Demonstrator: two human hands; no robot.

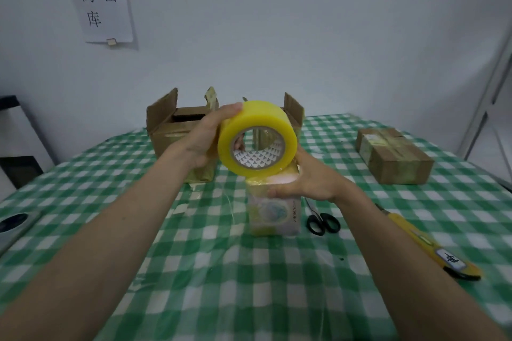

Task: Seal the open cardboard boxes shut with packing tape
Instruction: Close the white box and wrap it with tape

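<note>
Fingers of left hand [203, 137] curl round tape roll [256, 138]; right hand [313, 181] fingers grip small box [273, 202]; open cardboard box [177, 130] behind, contents unseen.

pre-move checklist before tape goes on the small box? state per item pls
1. Tape roll held: ok, left hand grips it.
2. Small box steadied: ok, right hand holds its top.
3. Free tape end found: cannot tell.
4. Small box closed: cannot tell, roll and hand cover the top.
5. Scissors near: ok, right of the box.
6. Open cardboard boxes behind: not ok, flaps up.
</note>
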